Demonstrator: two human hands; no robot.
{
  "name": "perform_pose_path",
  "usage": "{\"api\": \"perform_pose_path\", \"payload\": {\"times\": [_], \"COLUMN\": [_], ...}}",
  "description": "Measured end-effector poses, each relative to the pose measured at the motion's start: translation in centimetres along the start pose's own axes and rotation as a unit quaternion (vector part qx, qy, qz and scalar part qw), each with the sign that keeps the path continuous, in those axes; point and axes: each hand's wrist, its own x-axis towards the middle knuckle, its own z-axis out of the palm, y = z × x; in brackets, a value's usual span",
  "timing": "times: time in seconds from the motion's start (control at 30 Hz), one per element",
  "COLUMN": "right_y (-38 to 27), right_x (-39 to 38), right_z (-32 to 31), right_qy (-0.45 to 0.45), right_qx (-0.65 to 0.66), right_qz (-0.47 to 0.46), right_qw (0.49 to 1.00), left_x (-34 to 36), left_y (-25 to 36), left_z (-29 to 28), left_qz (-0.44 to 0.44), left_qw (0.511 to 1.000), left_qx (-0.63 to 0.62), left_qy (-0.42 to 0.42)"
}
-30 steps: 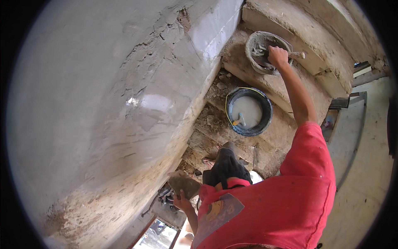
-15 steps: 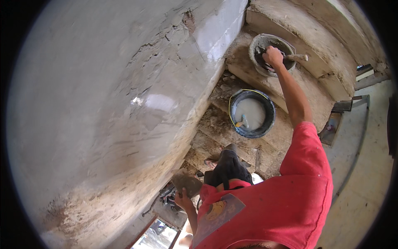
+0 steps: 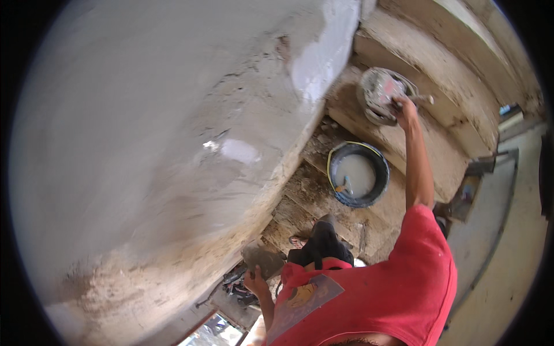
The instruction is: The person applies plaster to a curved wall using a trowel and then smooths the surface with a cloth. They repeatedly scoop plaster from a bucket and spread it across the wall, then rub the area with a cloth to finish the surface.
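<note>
My right hand (image 3: 405, 108) is closed at the near right rim of a mortar-caked bucket (image 3: 376, 115). It grips what looks like a trowel, whose broad, flat, grey-smeared blade (image 3: 388, 87) with a pinkish sheen covers much of the bucket's mouth. A pale stick-like handle (image 3: 426, 99) juts out past the rim to the right; I cannot tell what it belongs to. Low by the wall, my left hand (image 3: 254, 282) holds a flat grey-brown board (image 3: 264, 259) by its near edge. Its fingers are partly hidden.
A black bucket (image 3: 359, 203) of cloudy water, with a brush (image 3: 344, 187) in it, stands on the steps nearer me. The grey plastered wall (image 3: 173, 144) fills the left, with a rough patch. Concrete stairs (image 3: 438, 69) climb at the upper right. Tools lie below my left hand.
My right hand has come up from inside the mortar bucket to its near right rim, and the flat blade now shows over the mouth. The left hand still holds the board; the view shifted slightly.
</note>
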Motion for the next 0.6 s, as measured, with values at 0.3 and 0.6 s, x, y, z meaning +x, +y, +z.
{"api": "perform_pose_path", "payload": {"times": [0.3,0.6], "right_y": [1.9,3.4], "right_x": [-13.7,-39.3], "right_z": [10.6,33.7], "right_qy": [-0.200,-0.264], "right_qx": [0.101,0.054], "right_qz": [-0.096,-0.216], "right_qw": [0.970,0.939], "left_x": [7.1,9.1], "left_y": [16.7,34.3], "left_z": [-7.6,-18.0], "left_qz": [0.298,0.612], "left_qw": [0.935,0.673], "left_qx": [0.190,0.415], "left_qy": [-0.042,0.025]}}
